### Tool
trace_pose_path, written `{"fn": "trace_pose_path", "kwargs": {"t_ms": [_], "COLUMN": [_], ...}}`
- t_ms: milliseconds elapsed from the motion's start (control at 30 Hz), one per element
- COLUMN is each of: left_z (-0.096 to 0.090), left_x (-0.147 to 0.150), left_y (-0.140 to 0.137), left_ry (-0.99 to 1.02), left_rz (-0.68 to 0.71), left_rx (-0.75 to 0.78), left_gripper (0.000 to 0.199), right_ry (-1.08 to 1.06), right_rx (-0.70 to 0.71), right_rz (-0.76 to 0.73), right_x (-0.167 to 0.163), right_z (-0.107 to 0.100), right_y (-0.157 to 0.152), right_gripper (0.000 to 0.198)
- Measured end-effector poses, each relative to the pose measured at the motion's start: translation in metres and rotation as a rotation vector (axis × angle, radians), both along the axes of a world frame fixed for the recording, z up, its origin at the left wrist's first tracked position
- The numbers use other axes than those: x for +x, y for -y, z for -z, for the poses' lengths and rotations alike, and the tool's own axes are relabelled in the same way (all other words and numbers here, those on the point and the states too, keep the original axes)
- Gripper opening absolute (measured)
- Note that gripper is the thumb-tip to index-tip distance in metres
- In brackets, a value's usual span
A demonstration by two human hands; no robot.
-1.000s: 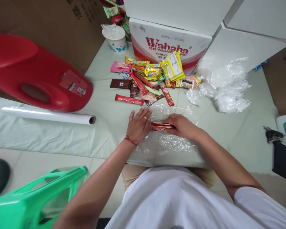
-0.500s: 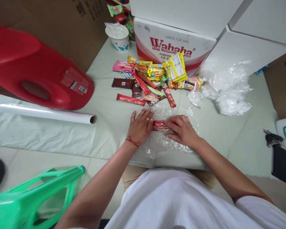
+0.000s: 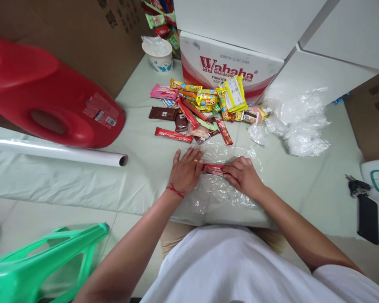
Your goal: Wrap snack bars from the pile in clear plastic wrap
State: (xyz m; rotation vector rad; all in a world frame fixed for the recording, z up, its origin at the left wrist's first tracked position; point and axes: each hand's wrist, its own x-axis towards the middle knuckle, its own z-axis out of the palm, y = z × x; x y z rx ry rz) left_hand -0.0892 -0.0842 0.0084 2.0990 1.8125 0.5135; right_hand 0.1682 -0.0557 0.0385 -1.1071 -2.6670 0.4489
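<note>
Taking the red-wrapped bar [image 3: 213,169] as the clock's centre, having it lie lengthwise from nine to three between both hands, above the pale green tablecloth [image 3: 145,176]. Holding the left forearm [image 3: 129,252] slantwise from between seven and eight o'clock, resting the left hand [image 3: 186,170] palm down at nine, right against the bar's end. Spreading those fingers flat and fairly wide toward one o'clock, parting the little finger from its neighbours. Wearing a red cord [image 3: 175,190] on that wrist.

Holding the right forearm [image 3: 297,223] slantwise from four o'clock, placing the right hand [image 3: 244,176] at three, knuckles raised. Curling its fingers toward ten, setting thumb and forefinger narrowly at the bar's right end; being unable to tell whether gripping the bar, the film or both.

Having clear plastic film [image 3: 227,189] lie wrinkled around the bar and hands; being unable to tell just how much of the bar it covers.

Facing a loose snack pile [image 3: 188,113] toward twelve o'clock, with a white-and-red carton [image 3: 230,63] behind it. Having crumpled clear bags [image 3: 303,118] just past two o'clock, a red jug [image 3: 72,101] near ten and a white roll [image 3: 60,152] at nine, all well apart from both hands.
</note>
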Motion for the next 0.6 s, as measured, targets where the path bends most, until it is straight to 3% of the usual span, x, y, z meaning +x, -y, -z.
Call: {"fn": "trace_pose_path", "kwargs": {"t_ms": [200, 433, 600], "left_z": [0.001, 0.000, 0.000], "left_x": [0.000, 0.000, -0.001], "left_y": [0.000, 0.000, 0.000], "left_ry": [-0.009, -0.025, -0.024], "left_rz": [0.004, 0.007, 0.003], "left_rx": [0.011, 0.016, 0.013], "left_gripper": [0.055, 0.054, 0.053], "right_ry": [-0.093, 0.012, 0.211], "right_rx": [-0.024, 0.014, -0.040], "right_rz": [0.080, 0.231, 0.310], "right_x": [-0.016, -0.095, -0.157], "right_z": [-0.026, -0.058, -0.057], "right_y": [-0.027, -0.118, -0.149], "right_gripper": [0.035, 0.031, 0.065]}}
